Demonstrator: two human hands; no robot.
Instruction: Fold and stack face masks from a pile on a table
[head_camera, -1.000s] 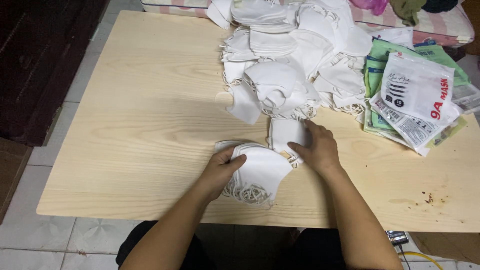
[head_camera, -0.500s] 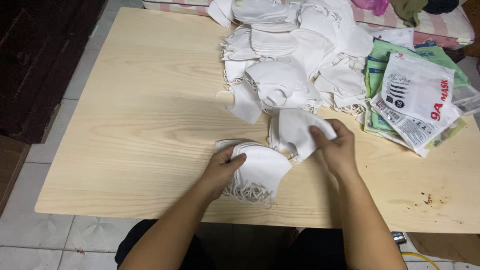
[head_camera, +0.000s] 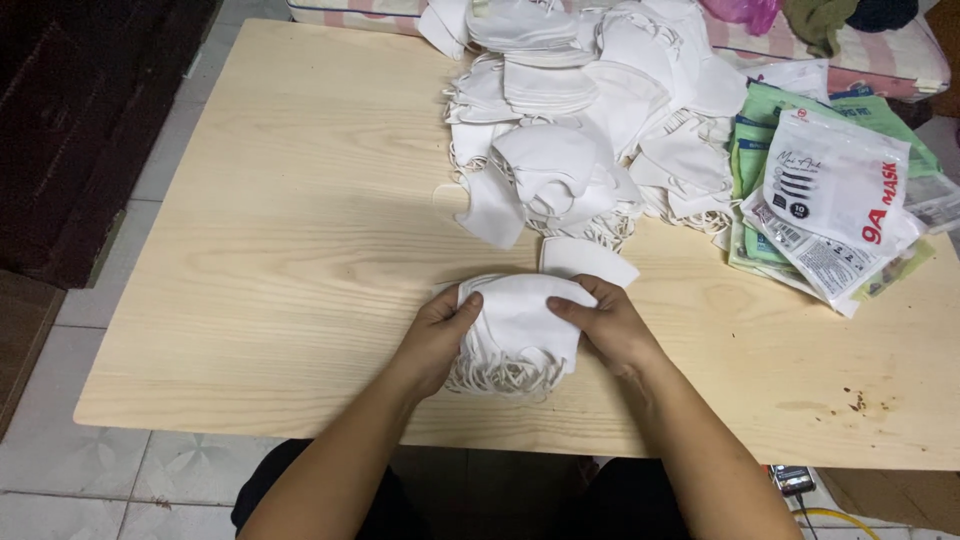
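The right hand (head_camera: 607, 325) has brought its mask onto the small stack of white masks (head_camera: 518, 322); both it and the left hand (head_camera: 437, 335) grasp that stack, just before the big mask heap (head_camera: 590, 110).

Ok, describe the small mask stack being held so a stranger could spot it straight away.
Start at the big white mask pile at the far side of the wooden table. Come toward the near edge: the small stack sits between the left hand and right hand. Only it is neatly squared and held, ear loops hanging toward the person.
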